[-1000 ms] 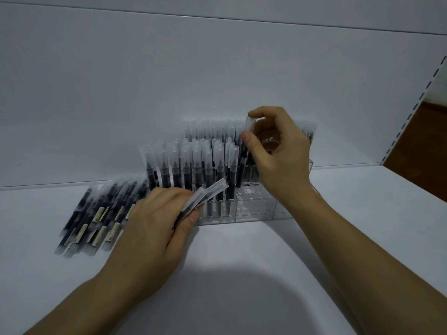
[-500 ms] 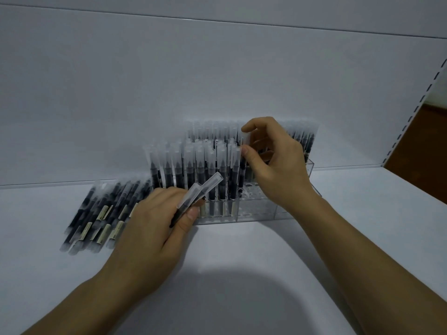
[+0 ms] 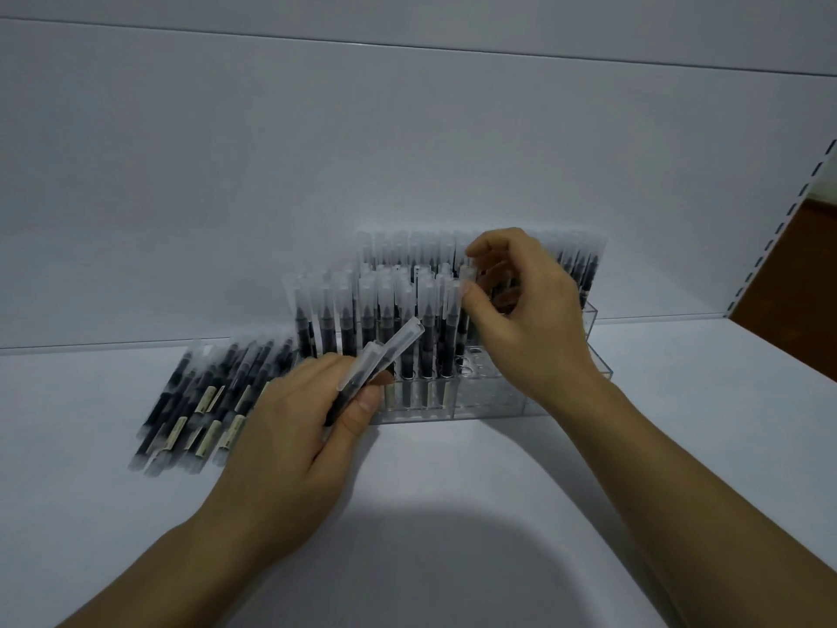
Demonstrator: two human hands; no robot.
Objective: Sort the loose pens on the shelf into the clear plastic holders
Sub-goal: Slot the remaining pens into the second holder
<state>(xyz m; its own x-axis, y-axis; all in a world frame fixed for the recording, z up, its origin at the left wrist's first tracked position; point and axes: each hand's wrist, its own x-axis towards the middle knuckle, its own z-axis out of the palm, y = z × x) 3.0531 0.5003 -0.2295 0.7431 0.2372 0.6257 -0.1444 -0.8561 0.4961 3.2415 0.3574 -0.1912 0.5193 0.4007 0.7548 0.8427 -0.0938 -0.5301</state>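
1. The clear plastic holders [image 3: 475, 403] carry upright capped pens [image 3: 344, 310] in stepped rows.
2. Loose pens [image 3: 204, 401] lie flat on the shelf [image 3: 453, 491] at the holders' 9 o'clock; their pale labels are too blurred to read.
3. The left hand [image 3: 290, 432] grips spare pens [image 3: 398, 344] pointing to 1 o'clock.
4. The right hand [image 3: 525, 328] pinches one standing pen's cap [image 3: 467, 273].

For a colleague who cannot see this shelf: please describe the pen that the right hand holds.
On the white shelf stands a clear plastic holder of upright black pens. Where the front rows stop and empty holes begin, the right hand pinches one pen by its frosted cap; only this upright pen is pinched.
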